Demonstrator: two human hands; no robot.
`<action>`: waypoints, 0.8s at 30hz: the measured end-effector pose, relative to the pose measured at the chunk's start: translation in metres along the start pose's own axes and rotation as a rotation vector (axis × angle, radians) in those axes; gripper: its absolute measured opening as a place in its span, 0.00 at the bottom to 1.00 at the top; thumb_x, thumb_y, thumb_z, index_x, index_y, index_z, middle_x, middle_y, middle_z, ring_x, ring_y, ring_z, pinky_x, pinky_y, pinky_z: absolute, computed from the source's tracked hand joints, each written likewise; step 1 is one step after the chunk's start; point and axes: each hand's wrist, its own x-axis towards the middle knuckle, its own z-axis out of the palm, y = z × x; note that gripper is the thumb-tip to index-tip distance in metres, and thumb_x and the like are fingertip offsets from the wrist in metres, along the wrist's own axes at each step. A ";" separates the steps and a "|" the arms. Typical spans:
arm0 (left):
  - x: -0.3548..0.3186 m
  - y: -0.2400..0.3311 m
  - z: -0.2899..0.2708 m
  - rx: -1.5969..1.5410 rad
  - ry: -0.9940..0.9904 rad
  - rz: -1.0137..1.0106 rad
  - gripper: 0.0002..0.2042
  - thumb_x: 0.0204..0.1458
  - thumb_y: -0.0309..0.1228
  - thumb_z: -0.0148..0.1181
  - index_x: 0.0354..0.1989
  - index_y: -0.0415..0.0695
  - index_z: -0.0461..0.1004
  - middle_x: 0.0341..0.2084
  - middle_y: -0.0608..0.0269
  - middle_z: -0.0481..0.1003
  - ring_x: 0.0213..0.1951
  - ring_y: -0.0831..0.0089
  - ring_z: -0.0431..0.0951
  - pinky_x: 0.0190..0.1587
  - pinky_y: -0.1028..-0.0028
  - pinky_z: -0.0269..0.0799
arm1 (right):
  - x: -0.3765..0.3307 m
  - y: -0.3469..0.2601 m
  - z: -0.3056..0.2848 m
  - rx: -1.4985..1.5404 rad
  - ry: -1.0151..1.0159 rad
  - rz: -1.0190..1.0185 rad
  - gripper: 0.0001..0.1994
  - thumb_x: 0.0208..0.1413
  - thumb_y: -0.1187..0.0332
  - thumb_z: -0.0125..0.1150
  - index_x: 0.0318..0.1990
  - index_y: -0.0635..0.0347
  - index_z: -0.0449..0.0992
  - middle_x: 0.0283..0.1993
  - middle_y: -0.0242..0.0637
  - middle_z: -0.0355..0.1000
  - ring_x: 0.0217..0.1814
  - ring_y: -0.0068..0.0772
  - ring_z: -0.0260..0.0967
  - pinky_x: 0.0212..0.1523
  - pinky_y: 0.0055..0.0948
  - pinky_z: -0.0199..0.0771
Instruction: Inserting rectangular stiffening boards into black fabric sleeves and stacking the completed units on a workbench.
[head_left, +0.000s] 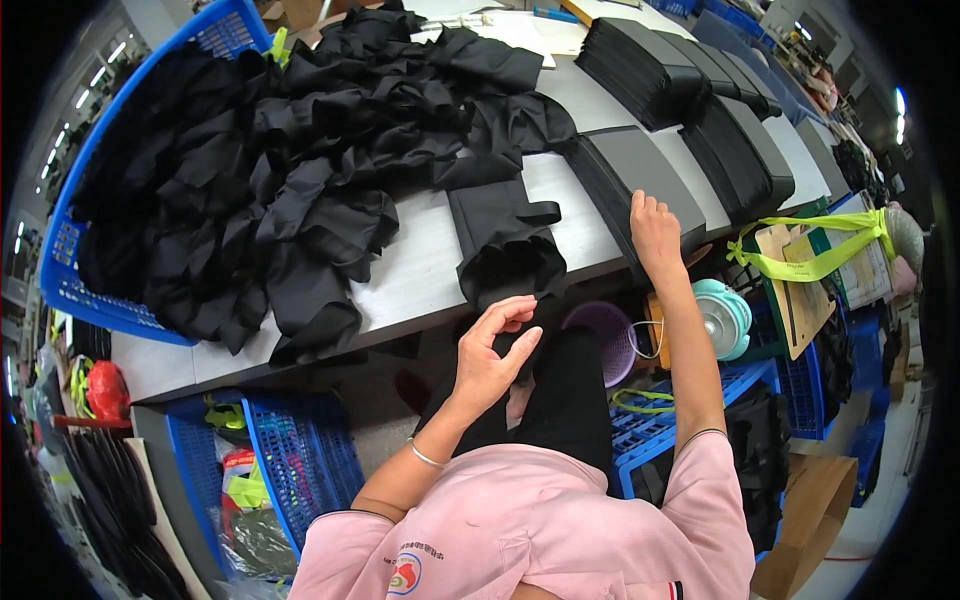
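Observation:
At the table's front edge, a black fabric bag (490, 215) lies flat with a strap loop at its side and its gathered mouth hanging over the edge. My left hand (495, 350) is just in front of that mouth, thumb and fingers apart, with nothing visible between them. Further right, a stack of flat dark grey pieces (640, 165) lies on the table. My right hand (655, 235) is over the near right part of this stack, its fingers curled together. Whatever those fingers may grip is hidden.
A heap of black fabric (330, 130) spills from a blue basket (70, 275) at left. More grey stacks (735, 155) stand behind on the right. Below the table are a purple bin (607, 335), a turquoise-rimmed pot (725, 320) and blue crates (300, 470). Yellow-green straps (815, 262) hang at right.

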 end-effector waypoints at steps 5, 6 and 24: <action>-0.009 0.000 -0.005 -0.156 -0.100 -0.130 0.15 0.56 0.27 0.65 0.52 0.40 0.76 0.47 0.61 0.79 0.46 0.75 0.79 0.51 0.74 0.74 | -0.009 0.019 -0.019 0.202 0.180 0.049 0.10 0.55 0.74 0.58 0.45 0.58 0.74 0.38 0.39 0.76 0.40 0.43 0.76 0.37 0.38 0.78; -0.009 -0.003 -0.005 -0.250 -0.161 -0.196 0.17 0.58 0.29 0.64 0.55 0.40 0.75 0.48 0.59 0.78 0.49 0.74 0.78 0.54 0.74 0.73 | -0.015 0.023 -0.024 0.245 0.194 0.087 0.10 0.57 0.73 0.59 0.46 0.59 0.75 0.40 0.38 0.77 0.41 0.42 0.76 0.38 0.38 0.77; -0.007 -0.003 -0.018 -1.041 -0.381 -0.331 0.47 0.46 0.47 0.74 0.70 0.38 0.55 0.64 0.53 0.64 0.66 0.61 0.65 0.67 0.60 0.63 | -0.202 -0.138 -0.177 1.503 -0.070 0.253 0.09 0.54 0.79 0.64 0.43 0.63 0.80 0.40 0.42 0.79 0.34 0.39 0.76 0.35 0.29 0.75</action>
